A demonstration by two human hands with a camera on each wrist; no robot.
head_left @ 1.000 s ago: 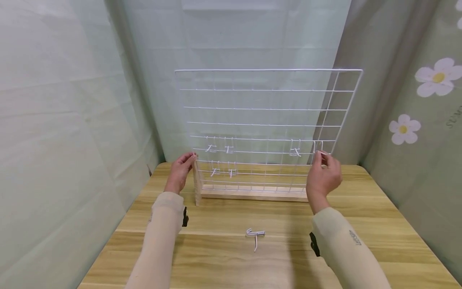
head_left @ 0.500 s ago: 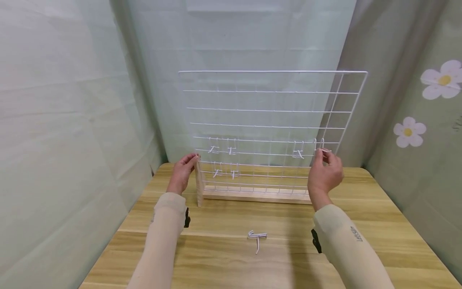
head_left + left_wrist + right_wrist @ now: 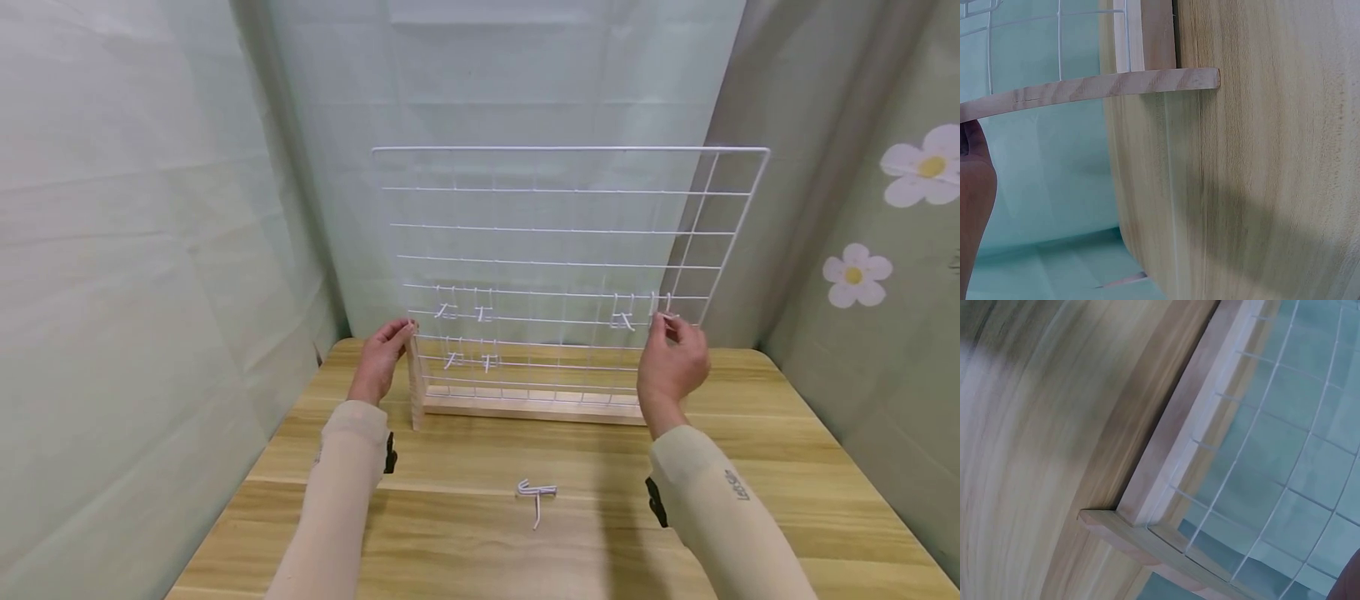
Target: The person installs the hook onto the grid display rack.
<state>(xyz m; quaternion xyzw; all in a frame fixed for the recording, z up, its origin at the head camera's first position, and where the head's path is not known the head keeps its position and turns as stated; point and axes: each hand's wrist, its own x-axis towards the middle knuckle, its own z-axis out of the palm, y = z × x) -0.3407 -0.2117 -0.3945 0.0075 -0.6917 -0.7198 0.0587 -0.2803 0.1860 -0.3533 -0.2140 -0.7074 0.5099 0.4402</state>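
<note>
A white wire grid panel (image 3: 555, 263) stands upright in a pale wooden base (image 3: 536, 407) on the table. My left hand (image 3: 378, 362) pinches the top of the base's left wooden side piece (image 3: 1085, 89). On the right part of the grid, my right hand (image 3: 673, 362) pinches a white wire hook (image 3: 670, 310) whose two loops reach the wire row there. Just left of it hangs another hook (image 3: 622, 315). Several more hooks (image 3: 486, 362) hang on the left part in two rows. In the right wrist view only the edge of a finger shows.
A loose white hook (image 3: 537, 492) lies on the wooden table (image 3: 465, 517) in front of the base. Pale green curtains (image 3: 150, 250) enclose the table at the left and back, and a flowered one (image 3: 857, 275) at the right.
The right hand rose a little with the hook, then came slightly down against the grid. The left hand keeps its hold. The whole view has shifted slightly.
</note>
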